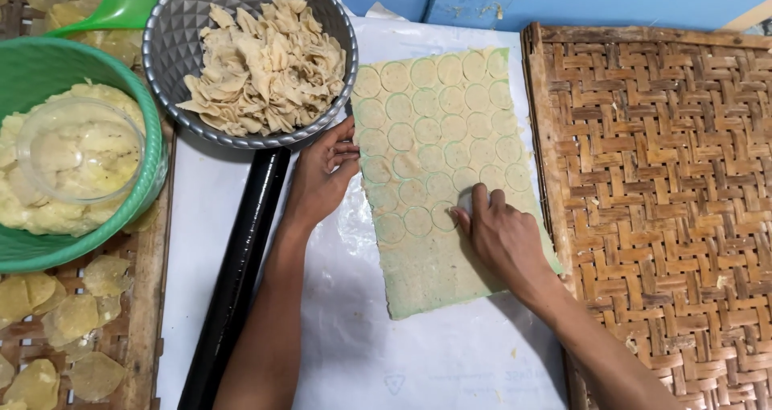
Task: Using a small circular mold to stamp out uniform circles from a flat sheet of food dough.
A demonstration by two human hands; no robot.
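Dough sheet [438, 177]: thin, pale and rectangular, sitting mid-frame on white plastic [362, 338]. Its upper two thirds is covered in rows of pressed circles, while the lower strip is plain.
Right hand [503, 237]: palm down on the sheet's lower right part, fingers bunched over something small and pale at the end of the last circle row. Looks like a round cutter, but the fingers hide most of it, so I can't say for sure.
Left hand [326, 177]: flat and relaxed, fingers slightly spread, with the tips touching the sheet's left edge. It isn't holding anything.
Metal bowl [181, 40]: top centre-left, a faceted silver one piled with torn dough scraps [265, 64]. The left hand sits just under its rim.
Black roller [237, 281]: a long dark tube running from under the bowl down to the bottom edge, just beside the left forearm.
Green basin [32, 72]: far left, full of yellowish dough, with a clear glass bowl [80, 149] resting upside down on it.
Green scoop [121, 8]: upper left corner, behind the basin.
Left tray [145, 313]: woven, along the left edge, with thin translucent discs [72, 317] lying on it in the lower left.
Woven mat [667, 193]: big bamboo one filling the right side, right next to the sheet's right edge.
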